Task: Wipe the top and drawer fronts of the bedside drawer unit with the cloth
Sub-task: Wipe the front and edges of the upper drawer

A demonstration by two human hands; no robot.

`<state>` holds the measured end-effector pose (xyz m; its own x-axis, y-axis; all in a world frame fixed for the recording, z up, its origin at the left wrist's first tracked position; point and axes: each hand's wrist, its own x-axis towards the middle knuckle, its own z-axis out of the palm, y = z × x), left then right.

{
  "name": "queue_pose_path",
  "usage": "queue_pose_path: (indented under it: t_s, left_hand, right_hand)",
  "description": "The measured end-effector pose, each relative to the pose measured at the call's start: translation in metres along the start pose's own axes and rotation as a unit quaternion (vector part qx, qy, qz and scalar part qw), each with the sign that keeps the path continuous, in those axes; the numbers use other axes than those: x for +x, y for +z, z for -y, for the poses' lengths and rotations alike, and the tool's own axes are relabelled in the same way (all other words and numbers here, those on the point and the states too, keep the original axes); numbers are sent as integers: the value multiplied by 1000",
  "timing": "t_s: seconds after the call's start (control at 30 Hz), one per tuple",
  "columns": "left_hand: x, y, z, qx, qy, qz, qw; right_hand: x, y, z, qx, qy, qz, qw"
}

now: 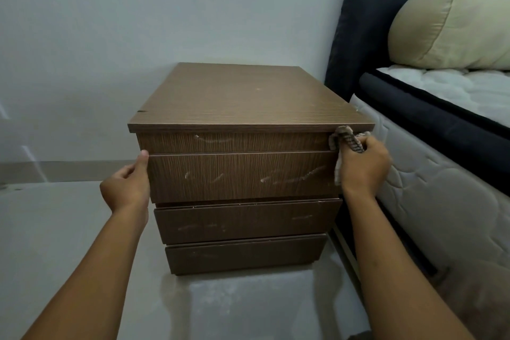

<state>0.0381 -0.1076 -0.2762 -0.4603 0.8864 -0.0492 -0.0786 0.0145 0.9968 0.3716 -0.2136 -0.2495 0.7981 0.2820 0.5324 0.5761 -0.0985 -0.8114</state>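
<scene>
A brown wood-grain bedside drawer unit (248,96) stands on the floor against the wall, with three drawer fronts below a narrow top panel. Pale smears mark the fronts. The top drawer (240,176) juts forward a little. My left hand (127,185) grips that drawer's left edge, thumb on its front corner. My right hand (364,165) is at the drawer's right edge, closed on a striped grey-brown cloth (346,139) that bunches against the unit's upper right corner and hangs down beside the drawer.
A bed with a dark headboard (367,22), quilted white mattress (441,188) and a cream pillow (452,25) stands close to the unit's right side. A pale wall (110,22) is behind. Grey floor (55,229) spreads to the left and front.
</scene>
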Motion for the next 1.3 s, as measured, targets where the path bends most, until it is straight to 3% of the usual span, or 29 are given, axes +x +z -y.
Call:
queue_pose_path:
  t_s: [0.23,0.67,1.3]
  left_hand:
    - [5,-1,4,-16,-2,7,1000]
    - [18,-22,13,56,33,112,992]
    - [16,-44,9,83,19,199,976]
  right_hand:
    - [-9,12,4,-32,-3,7,999]
    - [-45,31,30,-39,-32,57,997]
    - [-168,101,134,78,-100,256,958]
